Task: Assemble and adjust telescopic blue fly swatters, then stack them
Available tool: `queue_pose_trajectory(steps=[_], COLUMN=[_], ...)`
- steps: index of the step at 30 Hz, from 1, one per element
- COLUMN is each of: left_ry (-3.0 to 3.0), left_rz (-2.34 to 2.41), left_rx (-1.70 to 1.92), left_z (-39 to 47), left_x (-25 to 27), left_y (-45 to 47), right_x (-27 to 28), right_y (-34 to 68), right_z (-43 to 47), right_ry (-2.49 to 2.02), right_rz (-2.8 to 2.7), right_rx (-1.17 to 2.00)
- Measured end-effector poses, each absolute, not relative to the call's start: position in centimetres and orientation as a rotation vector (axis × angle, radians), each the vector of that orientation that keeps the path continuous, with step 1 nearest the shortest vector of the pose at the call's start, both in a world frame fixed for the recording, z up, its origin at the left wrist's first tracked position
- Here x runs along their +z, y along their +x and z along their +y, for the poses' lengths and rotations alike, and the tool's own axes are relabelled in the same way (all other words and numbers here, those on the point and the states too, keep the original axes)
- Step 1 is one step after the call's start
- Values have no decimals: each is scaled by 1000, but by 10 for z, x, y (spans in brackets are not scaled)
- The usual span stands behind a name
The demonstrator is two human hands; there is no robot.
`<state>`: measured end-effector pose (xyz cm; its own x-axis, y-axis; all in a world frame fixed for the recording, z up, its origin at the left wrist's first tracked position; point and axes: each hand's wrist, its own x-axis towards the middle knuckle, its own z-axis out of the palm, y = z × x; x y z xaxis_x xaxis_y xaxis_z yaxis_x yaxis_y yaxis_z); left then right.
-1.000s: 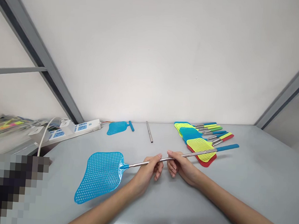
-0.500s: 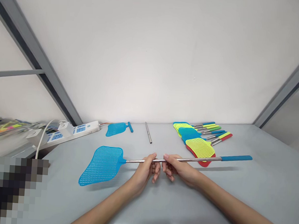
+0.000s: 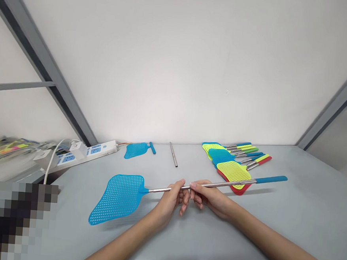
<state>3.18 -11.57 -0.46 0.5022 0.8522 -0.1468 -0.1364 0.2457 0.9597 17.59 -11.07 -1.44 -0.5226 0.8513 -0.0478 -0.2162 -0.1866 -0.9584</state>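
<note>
Fingers (image 3: 180,184) of the left hand (image 3: 168,201) are pinched round the metal shaft (image 3: 217,185) of a blue fly swatter (image 3: 127,194), thumb on top; the right hand (image 3: 210,196) grips the same shaft just beside it, the two thumb tips near each other. Held above the tabletop (image 3: 298,218), the swatter casts a soft shadow, its mesh head (image 3: 113,201) toward the left and its blue handle (image 3: 271,179) reaching out to the right, slightly raised. Behind the right hand lies a fanned, overlapping pile of swatters (image 3: 232,171) in yellow, blue and red, handles pointing right. Farther back, near the wall (image 3: 170,86), are a loose metal rod (image 3: 173,154) and a blue mesh piece (image 3: 136,150) with a short blue grip (image 3: 152,148) at its neck; whether those two touch, I cannot tell. A white power strip (image 3: 109,146) sits at the left edge.
</note>
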Motion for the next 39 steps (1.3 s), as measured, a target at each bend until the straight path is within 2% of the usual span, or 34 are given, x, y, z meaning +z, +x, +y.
queue_pose_trajectory(steps=[22, 39], left_ry=[1088, 1002], left_rz=[737, 678], left_rx=[743, 669], left_z=[-113, -116], left_x=[-12, -7], left_y=[31, 33], right_x=[-17, -15], right_y=[176, 178], right_z=[-110, -107], right_ry=[-824, -832], right_rz=[-1272, -1319], right_rx=[1792, 1646])
